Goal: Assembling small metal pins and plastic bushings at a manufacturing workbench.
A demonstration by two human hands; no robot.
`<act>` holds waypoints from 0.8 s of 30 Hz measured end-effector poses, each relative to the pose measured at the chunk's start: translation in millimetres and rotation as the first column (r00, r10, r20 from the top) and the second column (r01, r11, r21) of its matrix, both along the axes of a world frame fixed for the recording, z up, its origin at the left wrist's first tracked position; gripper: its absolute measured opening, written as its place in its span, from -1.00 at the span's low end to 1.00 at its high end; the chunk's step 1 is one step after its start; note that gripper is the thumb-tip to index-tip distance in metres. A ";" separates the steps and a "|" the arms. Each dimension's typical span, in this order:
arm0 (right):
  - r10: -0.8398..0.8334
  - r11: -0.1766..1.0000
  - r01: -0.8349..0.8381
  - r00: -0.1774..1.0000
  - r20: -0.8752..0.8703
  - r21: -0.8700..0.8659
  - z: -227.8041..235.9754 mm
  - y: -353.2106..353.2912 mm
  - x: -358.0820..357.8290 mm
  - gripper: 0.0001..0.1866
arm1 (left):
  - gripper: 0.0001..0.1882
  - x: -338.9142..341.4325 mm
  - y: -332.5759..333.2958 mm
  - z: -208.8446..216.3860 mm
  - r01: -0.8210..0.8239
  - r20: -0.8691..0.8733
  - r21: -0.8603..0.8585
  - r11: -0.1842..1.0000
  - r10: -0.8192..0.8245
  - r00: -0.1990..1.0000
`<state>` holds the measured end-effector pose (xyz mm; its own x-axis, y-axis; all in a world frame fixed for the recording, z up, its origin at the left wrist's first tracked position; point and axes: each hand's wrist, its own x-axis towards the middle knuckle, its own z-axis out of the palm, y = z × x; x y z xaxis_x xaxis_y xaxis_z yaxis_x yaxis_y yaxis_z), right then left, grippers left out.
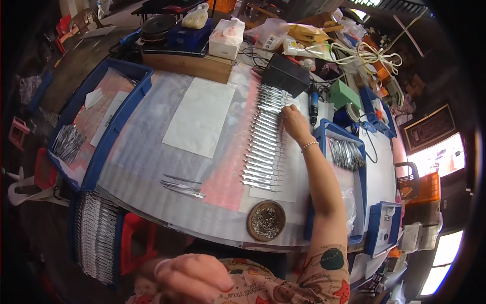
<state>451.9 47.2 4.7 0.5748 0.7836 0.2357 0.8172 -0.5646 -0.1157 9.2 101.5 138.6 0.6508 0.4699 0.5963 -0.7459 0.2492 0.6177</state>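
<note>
A long row of slim silver metal tools (264, 144), shaped like tweezers, lies side by side on the table. My right hand (295, 123) reaches to the far part of this row, fingers bent and drawn together at the tools' right ends. What its fingertips grip is hidden. My left hand (192, 276), blurred, is held close in front of my body with its fingers curled; I cannot make out anything in it. Near the row's close end stands a round brown bowl (251, 221) of tiny metal parts. Several loose slim tools (183, 186) lie left of the row.
Blue trays with metal pieces stand left (117, 129) and right (360, 202). A blue crate (74, 238) packed with tools is below the table's left edge. A black box (286, 75) and a blue-and-black power screwdriver (314, 104) sit beyond my right hand. White paper (199, 117) lies mid-table.
</note>
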 end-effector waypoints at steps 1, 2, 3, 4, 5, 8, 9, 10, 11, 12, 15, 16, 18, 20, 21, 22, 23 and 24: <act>-0.002 1.000 0.003 1.000 0.022 -0.009 -0.1 2.3 1.0 -0.87 | -0.78 -5.1 0.1 -10.2 0.031 -0.086 -0.020 0.999 -0.033 0.996; 0.001 1.000 -0.001 1.000 0.021 -0.011 1.8 4.1 0.3 -0.87 | -0.74 -11.3 11.5 -23.4 0.099 -0.170 0.096 0.990 -0.082 0.982; 0.017 1.000 -0.017 1.000 0.011 -0.019 4.9 5.0 1.4 -0.87 | -0.74 -12.9 9.7 -38.5 0.097 -0.160 0.017 0.995 -0.093 0.983; 0.035 0.999 -0.035 0.999 -0.002 -0.027 6.8 7.1 2.2 -0.86 | -0.68 -16.9 4.7 -53.0 0.092 -0.151 -0.064 0.994 -0.101 0.983; 0.071 0.997 -0.071 0.997 -0.004 -0.028 6.1 6.1 8.4 -0.84 | -0.68 -16.3 1.4 -64.4 0.069 -0.149 -0.074 0.995 -0.079 0.986; 0.074 0.993 -0.080 0.995 -0.070 -0.090 4.7 7.0 14.6 -0.82 | -0.67 -23.2 -3.2 -85.8 -0.021 -0.360 -0.118 0.993 -0.023 0.933; 0.074 0.992 -0.081 0.995 -0.072 -0.092 2.4 7.2 18.6 -0.82 | -0.67 -22.6 -3.3 -90.6 -0.021 -0.362 -0.120 0.993 -0.024 0.932; 0.125 0.987 -0.131 0.990 -0.070 -0.094 0.5 8.2 20.6 -0.82 | -0.67 -23.2 -3.4 -95.8 -0.021 -0.432 -0.118 0.993 -0.032 0.901; 0.174 0.979 -0.180 0.982 -0.068 -0.095 -1.1 8.4 22.4 -0.81 | -0.66 -23.3 -3.6 -101.0 -0.019 -0.499 -0.116 0.993 -0.041 0.865; 0.173 0.979 -0.180 0.982 -0.070 -0.098 -1.3 6.2 24.7 -0.81 | -0.66 -22.6 -3.5 -106.3 -0.005 -0.531 -0.106 0.994 -0.053 0.846; 0.277 0.961 -0.278 0.955 -0.103 0.000 -0.6 0.6 25.4 -0.84 | -0.67 -20.2 -2.6 -118.7 0.010 -0.566 -0.076 0.997 -0.052 0.823; 0.281 0.959 -0.283 0.954 -0.107 -0.002 1.4 1.1 21.4 -0.84 | -0.67 -19.7 -3.0 -122.2 0.005 -0.569 -0.079 0.997 -0.049 0.821; 0.295 0.947 -0.316 0.928 -0.229 -0.060 11.8 0.8 4.9 -0.83 | -0.68 -19.6 -3.5 -129.3 -0.013 -0.610 -0.023 1.000 -0.004 0.793; 0.285 0.948 -0.310 0.928 -0.241 -0.075 14.3 -4.9 1.2 -0.82 | -0.68 -15.2 -5.0 -131.0 -0.019 -0.629 0.014 1.000 0.023 0.777; 0.283 0.949 -0.309 0.925 -0.255 -0.068 11.4 -6.6 3.7 -0.83 | -0.69 -13.4 -5.8 -131.7 -0.028 -0.650 0.055 0.998 0.057 0.758; 0.279 0.950 -0.306 0.921 -0.270 -0.062 11.7 -7.6 4.1 -0.83 | -0.69 -12.0 -6.2 -133.5 -0.027 -0.649 0.052 0.998 0.054 0.759; 0.278 0.950 -0.305 0.922 -0.270 -0.063 13.1 -8.1 5.3 -0.83 | -0.67 -10.6 -6.6 -136.0 -0.001 -0.643 0.109 0.994 0.071 0.763; 0.237 0.968 -0.250 0.939 -0.249 -0.022 15.1 -7.7 7.0 -0.84 | -0.65 -9.8 -7.1 -137.1 0.024 -0.636 0.167 0.986 0.089 0.767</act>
<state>458.9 39.5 19.8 0.3990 0.9144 0.0678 0.8815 -0.3622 -0.3030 -0.5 94.4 1.4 0.8929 0.4356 0.1137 -0.1694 0.0912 0.9813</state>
